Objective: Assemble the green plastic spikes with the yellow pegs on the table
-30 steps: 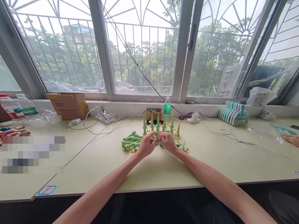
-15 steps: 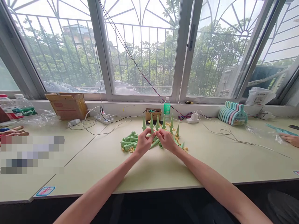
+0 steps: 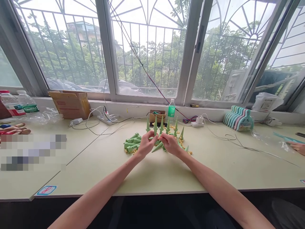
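Observation:
My left hand (image 3: pixel 147 143) is closed in a pinch beside a green spike, which rises just behind its fingertips. My right hand (image 3: pixel 169 143) is pinched close to it, the fingertips of both nearly meeting; what lies between them is too small to make out. Several green pointed cones (image 3: pixel 161 124) stand upright in a row behind my hands. To the left lies a pile of green tubular pieces (image 3: pixel 132 143). Small yellow pieces (image 3: pixel 190 153) are scattered around the cones. One green cone (image 3: pixel 157 147) lies on its side below my hands.
Behind the cones are a small cardboard box (image 3: pixel 157 117) and a green-labelled bottle (image 3: pixel 171 108). A larger box (image 3: pixel 70 105), power strips and cables line the sill. Hangers (image 3: pixel 239 118) stand at right; another person's hand (image 3: pixel 297 147) shows at the table's (image 3: pixel 228 171) far right.
The whole view has shifted slightly. My hands keep almost the same pinched pose, the right fingers drawn a little apart from the left. The other person's hand has shifted toward the right edge.

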Motion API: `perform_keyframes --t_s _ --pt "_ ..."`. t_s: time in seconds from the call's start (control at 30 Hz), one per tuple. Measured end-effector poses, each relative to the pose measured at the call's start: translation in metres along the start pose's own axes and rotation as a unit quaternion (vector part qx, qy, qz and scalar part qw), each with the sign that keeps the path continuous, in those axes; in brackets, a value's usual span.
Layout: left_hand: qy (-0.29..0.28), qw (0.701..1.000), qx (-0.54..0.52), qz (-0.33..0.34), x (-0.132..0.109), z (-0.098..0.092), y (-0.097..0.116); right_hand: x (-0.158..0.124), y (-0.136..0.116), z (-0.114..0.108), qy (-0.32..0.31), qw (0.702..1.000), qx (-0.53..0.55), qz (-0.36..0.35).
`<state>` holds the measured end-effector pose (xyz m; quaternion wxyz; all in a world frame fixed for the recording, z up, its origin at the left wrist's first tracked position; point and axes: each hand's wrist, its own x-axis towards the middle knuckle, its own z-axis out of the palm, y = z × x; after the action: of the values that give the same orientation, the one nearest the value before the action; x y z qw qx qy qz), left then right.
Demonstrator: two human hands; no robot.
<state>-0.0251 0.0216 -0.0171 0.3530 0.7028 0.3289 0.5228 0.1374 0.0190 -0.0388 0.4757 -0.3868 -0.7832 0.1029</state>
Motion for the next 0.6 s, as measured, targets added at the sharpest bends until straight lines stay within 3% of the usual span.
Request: perform_keyframes --t_s 0.6 --pt "-0.021 1.000 0.010 0.009 -0.0006 0.0019 -0.0056 -0.0010 0.0000 0.0045 -0.007 1.000 0.001 0.013"
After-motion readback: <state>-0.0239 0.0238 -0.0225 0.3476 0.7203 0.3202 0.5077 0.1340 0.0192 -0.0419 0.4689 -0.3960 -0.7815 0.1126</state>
